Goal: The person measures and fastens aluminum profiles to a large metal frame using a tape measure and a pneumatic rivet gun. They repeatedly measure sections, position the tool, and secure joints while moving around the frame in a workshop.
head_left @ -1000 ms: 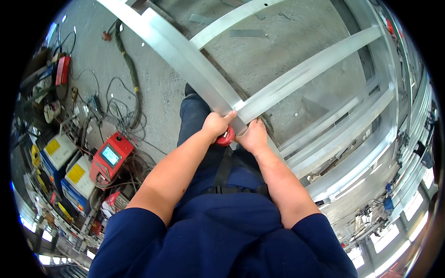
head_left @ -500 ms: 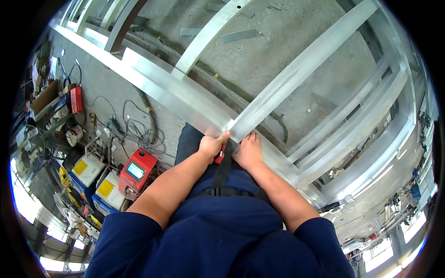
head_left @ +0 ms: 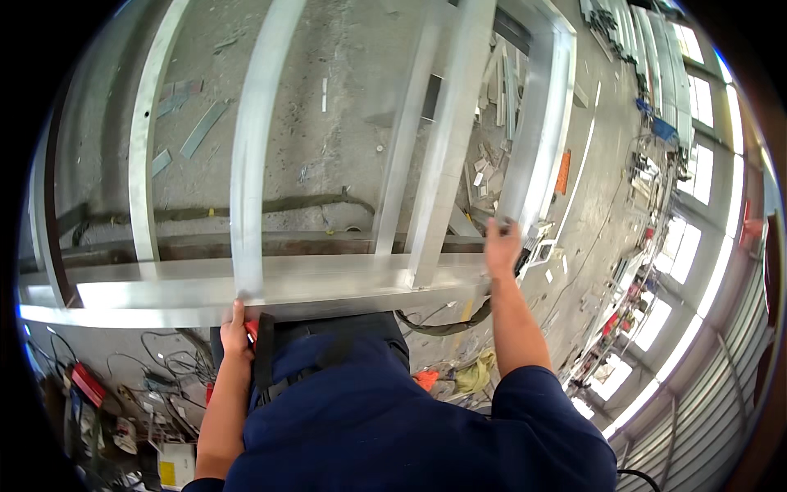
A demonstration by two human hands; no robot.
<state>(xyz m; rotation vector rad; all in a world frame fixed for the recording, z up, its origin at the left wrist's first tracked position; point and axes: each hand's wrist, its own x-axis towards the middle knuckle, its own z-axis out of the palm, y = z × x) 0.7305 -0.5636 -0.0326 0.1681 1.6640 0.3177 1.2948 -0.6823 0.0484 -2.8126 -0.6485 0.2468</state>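
In front of me lies a large silvery metal frame [head_left: 328,305], its rail running left to right with several crossbars joined to it. My left hand [head_left: 235,338] is at the near edge of this rail, beside a crossbar joint. Its thumb points up against the metal and its fingers are curled around a small red object [head_left: 252,329], mostly hidden. A black strap [head_left: 264,353] hangs right beside it. Farther right, my right hand [head_left: 502,248] hovers at the rail's right end, near the frame's corner. Motion smears its fingers, so I cannot make out their grip.
Metal offcuts [head_left: 203,129] lie on the concrete floor inside the frame. A dark hose [head_left: 451,326] loops below the rail. At the lower left stand a red machine [head_left: 88,384] and tangled cables [head_left: 164,357]. Orange and olive cloths [head_left: 475,373] lie near my right side.
My view and body have turned to the right along the frame. My right hand has left the joint beside my left hand and reached to the rail's right end. The left hand stays by the joint.
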